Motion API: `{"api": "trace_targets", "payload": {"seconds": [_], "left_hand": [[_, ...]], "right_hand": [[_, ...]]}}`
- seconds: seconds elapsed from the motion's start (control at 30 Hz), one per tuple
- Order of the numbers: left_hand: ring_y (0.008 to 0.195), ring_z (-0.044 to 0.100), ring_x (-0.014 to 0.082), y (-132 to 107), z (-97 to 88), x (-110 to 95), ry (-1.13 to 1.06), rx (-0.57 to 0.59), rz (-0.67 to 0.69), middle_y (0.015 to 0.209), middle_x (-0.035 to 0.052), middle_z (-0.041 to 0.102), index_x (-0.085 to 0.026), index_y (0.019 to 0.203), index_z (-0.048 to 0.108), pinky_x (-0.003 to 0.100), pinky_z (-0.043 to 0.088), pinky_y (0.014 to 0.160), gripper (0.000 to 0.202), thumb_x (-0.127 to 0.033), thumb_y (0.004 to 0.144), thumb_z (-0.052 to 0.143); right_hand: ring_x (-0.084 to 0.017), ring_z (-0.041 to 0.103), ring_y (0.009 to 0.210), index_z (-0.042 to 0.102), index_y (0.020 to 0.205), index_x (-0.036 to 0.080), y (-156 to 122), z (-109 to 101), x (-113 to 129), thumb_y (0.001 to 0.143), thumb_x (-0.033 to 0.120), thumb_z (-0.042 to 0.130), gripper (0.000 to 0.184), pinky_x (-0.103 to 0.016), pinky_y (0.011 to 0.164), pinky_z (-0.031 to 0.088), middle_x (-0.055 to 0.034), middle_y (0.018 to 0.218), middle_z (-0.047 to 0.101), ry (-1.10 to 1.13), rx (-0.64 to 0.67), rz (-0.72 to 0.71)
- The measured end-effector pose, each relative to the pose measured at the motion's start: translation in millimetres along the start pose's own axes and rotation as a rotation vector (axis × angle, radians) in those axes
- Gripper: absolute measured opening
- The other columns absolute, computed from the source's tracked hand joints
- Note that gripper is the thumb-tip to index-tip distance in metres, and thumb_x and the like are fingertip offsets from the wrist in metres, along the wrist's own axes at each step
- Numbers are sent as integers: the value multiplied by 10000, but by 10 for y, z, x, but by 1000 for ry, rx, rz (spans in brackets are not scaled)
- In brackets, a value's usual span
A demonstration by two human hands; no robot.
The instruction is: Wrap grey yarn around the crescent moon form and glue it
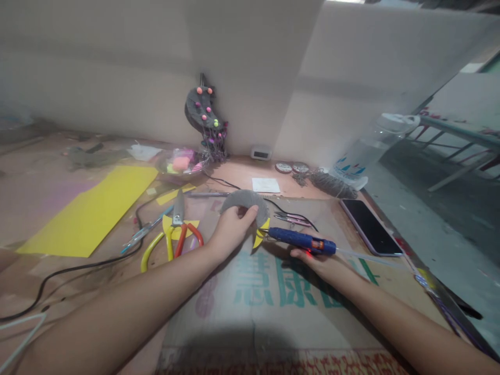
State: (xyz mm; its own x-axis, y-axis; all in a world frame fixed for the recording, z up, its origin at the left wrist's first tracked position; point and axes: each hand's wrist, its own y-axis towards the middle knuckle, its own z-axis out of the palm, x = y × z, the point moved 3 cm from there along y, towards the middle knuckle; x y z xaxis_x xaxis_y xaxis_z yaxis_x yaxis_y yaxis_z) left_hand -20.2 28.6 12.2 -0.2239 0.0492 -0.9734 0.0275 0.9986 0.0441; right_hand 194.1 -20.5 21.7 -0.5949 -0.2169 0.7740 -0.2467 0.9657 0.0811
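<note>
My left hand [230,229] is closed on a grey, yarn-wrapped crescent piece [246,200] whose lower tip is bare yellow card [261,235]. My right hand [318,260] grips a blue hot glue gun [302,240] with a clear glue stick poking out of its back. The gun's nozzle points left and touches the yellow tip. Both hands work over a flattened cardboard sheet [273,307] with green printed characters.
Yellow-handled scissors [174,237] and a pen lie to the left, near a yellow paper sheet [94,211]. A phone [370,226] lies at right, by small snips [292,220], a grey yarn bundle [332,185] and a plastic bottle [371,148]. A finished beaded crescent [205,117] leans against the wall. A black cable crosses the table.
</note>
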Motion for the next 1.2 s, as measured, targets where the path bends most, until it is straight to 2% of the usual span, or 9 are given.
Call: {"api": "trace_targets", "payload": {"seconds": [0.43,0.67,0.83,1.0,1.2], "left_hand": [[673,637,183,12,0,12,14,-6,6,744,55,730,-147,705,679,247,433,615,355,-456,823,550],[699,643,179,18,13,28,-42,16,4,813,66,738,-138,773,695,244,440,628,344,-448,822,554],[681,636,174,21,6,24,-41,-3,-5,766,53,728,-142,754,685,241,437,624,337,-447,820,557],[665,624,170,17,3,12,-34,9,7,745,47,722,-140,749,689,240,427,619,340,-442,824,554],[657,615,168,22,-6,48,-13,4,7,695,41,706,-153,680,659,241,417,622,375,-477,832,547]], "right_hand": [[-202,589,612,563,719,241,9,21,-4,773,501,623,273,-333,577,490,-12,665,614,-2,2,-26],[-201,600,622,560,715,244,-7,7,-45,786,495,611,266,-338,593,513,-12,670,629,-39,-6,-22],[-228,610,621,574,718,257,3,6,-86,770,505,624,258,-381,595,532,-24,672,636,-18,-16,-13],[-283,655,782,637,787,263,11,0,-90,751,497,635,237,-417,690,555,-53,757,677,33,-34,32],[-295,667,902,653,813,250,20,-6,-95,765,480,639,235,-424,779,556,-53,780,695,44,-26,30]]}}
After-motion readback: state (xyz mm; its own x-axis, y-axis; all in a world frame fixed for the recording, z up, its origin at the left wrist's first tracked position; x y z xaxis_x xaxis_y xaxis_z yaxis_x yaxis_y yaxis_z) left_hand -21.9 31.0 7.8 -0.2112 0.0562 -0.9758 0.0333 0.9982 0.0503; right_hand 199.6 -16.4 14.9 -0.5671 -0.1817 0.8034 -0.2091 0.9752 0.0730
